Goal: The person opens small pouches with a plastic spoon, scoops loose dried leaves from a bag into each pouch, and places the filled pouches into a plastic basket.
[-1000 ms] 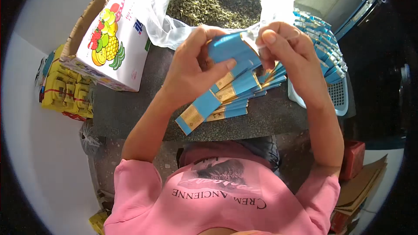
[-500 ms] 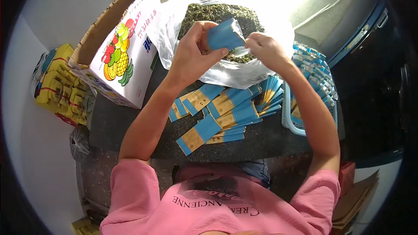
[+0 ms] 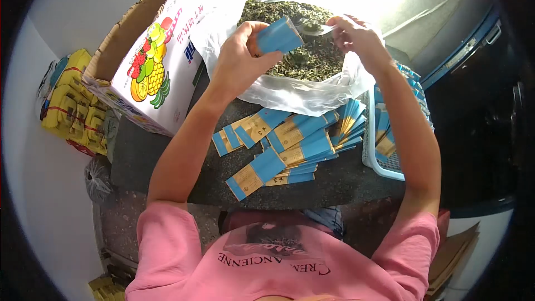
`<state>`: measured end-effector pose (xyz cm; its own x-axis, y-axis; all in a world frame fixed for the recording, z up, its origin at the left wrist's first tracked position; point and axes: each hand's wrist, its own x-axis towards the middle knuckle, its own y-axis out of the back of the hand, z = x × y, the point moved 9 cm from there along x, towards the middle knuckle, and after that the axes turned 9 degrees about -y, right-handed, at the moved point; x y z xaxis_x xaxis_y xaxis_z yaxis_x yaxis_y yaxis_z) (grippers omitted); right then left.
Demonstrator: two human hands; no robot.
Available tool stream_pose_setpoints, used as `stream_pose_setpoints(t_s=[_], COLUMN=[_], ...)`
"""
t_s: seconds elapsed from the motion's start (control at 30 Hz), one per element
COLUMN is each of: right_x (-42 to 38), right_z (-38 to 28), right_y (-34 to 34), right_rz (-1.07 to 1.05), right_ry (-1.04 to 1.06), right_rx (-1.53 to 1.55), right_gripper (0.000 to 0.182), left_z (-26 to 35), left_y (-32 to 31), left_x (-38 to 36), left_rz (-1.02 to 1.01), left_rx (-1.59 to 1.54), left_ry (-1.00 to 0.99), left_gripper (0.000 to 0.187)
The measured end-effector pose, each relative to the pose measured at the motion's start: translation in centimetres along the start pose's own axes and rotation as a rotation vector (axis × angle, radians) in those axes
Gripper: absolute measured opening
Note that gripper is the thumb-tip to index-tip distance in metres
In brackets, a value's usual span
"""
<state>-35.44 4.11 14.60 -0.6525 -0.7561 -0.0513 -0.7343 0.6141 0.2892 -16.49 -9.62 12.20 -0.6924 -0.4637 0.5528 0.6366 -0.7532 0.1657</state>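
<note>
My left hand (image 3: 241,58) is closed around a small blue and tan paper packet (image 3: 278,36), tilted with one end toward the right. In my right hand (image 3: 359,39) is a pale plastic spoon (image 3: 325,30), its bowl carrying some dried leaves. Both hands are above a large white plastic bag (image 3: 273,93) that lies open, full of dried green leaves (image 3: 320,67), which look like tea. Flat blue and tan packets (image 3: 290,134) are spread in overlapping piles on the dark table, nearer to me than the bag.
At the left stands an open white carton (image 3: 167,72) with printed fruit. A light blue plastic basket (image 3: 384,171) of packets sits at the right, partly behind my right forearm. Yellow bundles (image 3: 72,117) are beyond the table's left edge.
My right hand has moved right and up from the packet's end, and the spoon now holds leaves over the bag. The left hand has shifted slightly left with the packet.
</note>
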Motion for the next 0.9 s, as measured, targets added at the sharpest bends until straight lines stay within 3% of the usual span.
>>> stream_pose_setpoints(t_s=[0.23, 0.3, 0.33, 0.37, 0.47, 0.57, 0.63, 0.7, 0.73, 0.77, 0.83, 0.9], right_x=[-1.8, -2.1, -3.1, -3.5, -6.4, -6.9, -6.0, -3.4, -2.6, -1.6, 0.3, 1.9], right_z=[-5.0, -6.0, -7.2, -7.5, -9.9, -10.4, -9.4, -6.1, -4.4, -2.8, 0.8, 3.5], right_y=[0.7, -1.0, -2.4, -2.9, -3.4, -1.2, 0.9, 2.5, 1.9, 1.3, 0.0, -2.5], right_rz=[-0.064, -0.097, -0.106, -0.106, 0.053, 0.182, 0.244, 0.267, 0.190, 0.096, 0.145, 0.012], right_ry=[0.150, 0.235, 0.454, 0.459, 0.667, 0.735, 0.701, 0.359, 0.282, 0.424, 0.152, -0.010], right_rx=[-0.104, -0.309, -0.497, -0.497, -0.692, -0.594, -0.534, -0.681, -0.721, -0.687, -0.644, -0.436], right_gripper=[0.023, 0.023, 0.025, 0.025, 0.029, 0.029, 0.032, 0.035, 0.038, 0.033, 0.025, 0.022], left_z=[-0.3, 0.2, 0.3, 0.5, 0.4, 0.2, 0.0, 0.6, 0.7, 0.8, 1.1, 1.3], left_y=[-2.1, -2.7, -3.0, -3.2, -3.0, -2.4, -2.2, -1.8, -1.5, -1.3, -1.2, -0.9], left_x=[2.4, 2.7, 2.8, 2.9, 3.0, 2.8, 3.0, 2.9, 2.8, 2.8, 2.5, 2.2], left_rz=[-0.030, -0.026, -0.032, -0.038, -0.012, 0.002, 0.006, 0.016, 0.016, 0.016, 0.009, 0.004], left_rx=[0.078, 0.080, 0.063, 0.047, 0.024, 0.017, -0.056, -0.048, -0.019, 0.011, -0.006, -0.019], left_ry=[-0.076, -0.101, -0.098, -0.096, -0.074, -0.027, -0.033, -0.050, -0.048, -0.047, -0.049, -0.049], left_gripper=[0.055, 0.056, 0.057, 0.058, 0.058, 0.057, 0.056, 0.055, 0.055, 0.055, 0.055, 0.055])
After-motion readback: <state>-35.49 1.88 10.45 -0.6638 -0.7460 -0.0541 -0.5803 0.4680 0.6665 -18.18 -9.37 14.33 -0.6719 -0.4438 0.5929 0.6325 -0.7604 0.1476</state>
